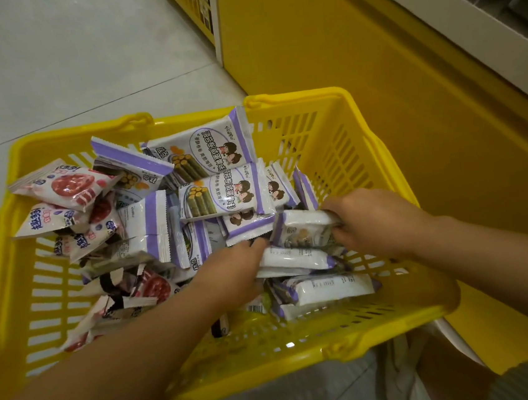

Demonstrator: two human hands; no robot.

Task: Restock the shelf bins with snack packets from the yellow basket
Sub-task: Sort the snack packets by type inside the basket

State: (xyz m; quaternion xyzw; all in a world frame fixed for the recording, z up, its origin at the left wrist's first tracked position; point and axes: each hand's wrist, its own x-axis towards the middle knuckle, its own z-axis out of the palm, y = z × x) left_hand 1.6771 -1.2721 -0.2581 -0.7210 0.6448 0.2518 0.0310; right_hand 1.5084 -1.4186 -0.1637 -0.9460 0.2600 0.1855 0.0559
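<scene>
**A:** Pale floor tiles [46,59] are lying under the yellow basket [297,96]. It is sitting just beside the yellow shelf base [353,43], probably to keep the reach short.

**B:** And the contents?

**A:** Everything is lying loose inside: purple packets [214,146] at centre and right, red packets [59,188] at left.

**B:** The hands?

**A:** The right hand [372,217] is curling round the end of a single packet [304,228]. The left hand [234,268] is digging in beside it. Its fingertips are hidden, so I cannot tell its grip. I judge it is helping to gather a stack.
</scene>
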